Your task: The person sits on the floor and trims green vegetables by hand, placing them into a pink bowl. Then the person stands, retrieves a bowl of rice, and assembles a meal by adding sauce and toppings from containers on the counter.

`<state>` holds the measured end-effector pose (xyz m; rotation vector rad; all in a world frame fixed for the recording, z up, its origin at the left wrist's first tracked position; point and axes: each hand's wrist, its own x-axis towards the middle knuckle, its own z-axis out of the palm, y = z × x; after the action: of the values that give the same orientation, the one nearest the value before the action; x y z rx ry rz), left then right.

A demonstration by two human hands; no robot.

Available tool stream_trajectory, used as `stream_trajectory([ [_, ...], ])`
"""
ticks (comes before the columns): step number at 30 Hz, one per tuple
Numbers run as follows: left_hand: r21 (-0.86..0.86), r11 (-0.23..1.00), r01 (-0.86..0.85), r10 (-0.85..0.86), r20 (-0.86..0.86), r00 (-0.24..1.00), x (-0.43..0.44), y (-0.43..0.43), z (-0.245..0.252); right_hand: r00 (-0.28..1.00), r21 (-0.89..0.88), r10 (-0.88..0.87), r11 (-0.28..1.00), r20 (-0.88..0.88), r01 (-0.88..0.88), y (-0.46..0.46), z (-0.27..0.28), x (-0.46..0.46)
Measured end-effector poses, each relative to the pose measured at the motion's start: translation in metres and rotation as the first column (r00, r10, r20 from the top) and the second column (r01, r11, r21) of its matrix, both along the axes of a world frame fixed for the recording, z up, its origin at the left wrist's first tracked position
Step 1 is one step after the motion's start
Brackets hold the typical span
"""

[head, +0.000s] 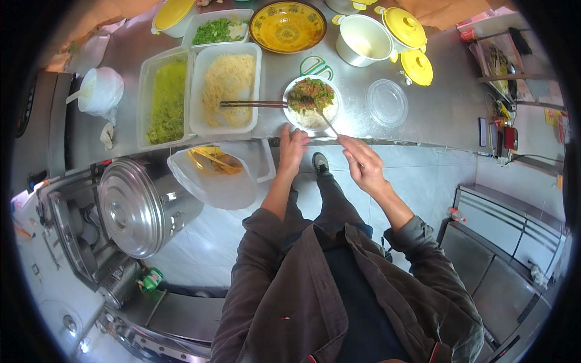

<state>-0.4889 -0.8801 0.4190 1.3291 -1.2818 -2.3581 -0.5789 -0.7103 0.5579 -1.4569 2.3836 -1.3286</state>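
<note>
A round white bowl at the counter's front edge holds rice topped with chopped green and red food. My right hand grips the handle of a metal spoon, whose head is in the topping. At the bowl's lower left rim is my left hand, its fingers touching or close to the rim; I cannot tell which. Dark chopsticks reach from the bowl across a plastic tub of pale noodles. Green-handled scissors lie behind the bowl. To its right is a clear round plastic lid.
Tubs of yellow-green shreds and chopped greens stand left. A yellow patterned bowl and an open white pot are farther back. Below the counter are an open plastic bag and a large lidded steel pot.
</note>
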Motion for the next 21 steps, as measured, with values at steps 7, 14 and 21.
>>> stream_trajectory([
  [7, -0.025, 0.999, -0.041, 0.041, 0.007, 0.999, -0.012, 0.018, -0.003, 0.972, -0.119, -0.004, 0.992, 0.233, 0.033, -0.006, 0.008, -0.045],
  [14, -0.011, 0.992, -0.123, 0.122, -0.105, 0.987, -0.029, 0.034, 0.003, 0.837, -0.348, 0.006, 0.911, 0.547, 0.221, -0.076, 0.016, -0.153],
  [21, -0.252, 0.963, -0.093, 0.109, 0.050, 0.993, -0.032, 0.035, -0.010, 0.062, -0.179, 0.194, 0.674, 0.979, 0.717, -0.163, -0.055, -0.221],
])
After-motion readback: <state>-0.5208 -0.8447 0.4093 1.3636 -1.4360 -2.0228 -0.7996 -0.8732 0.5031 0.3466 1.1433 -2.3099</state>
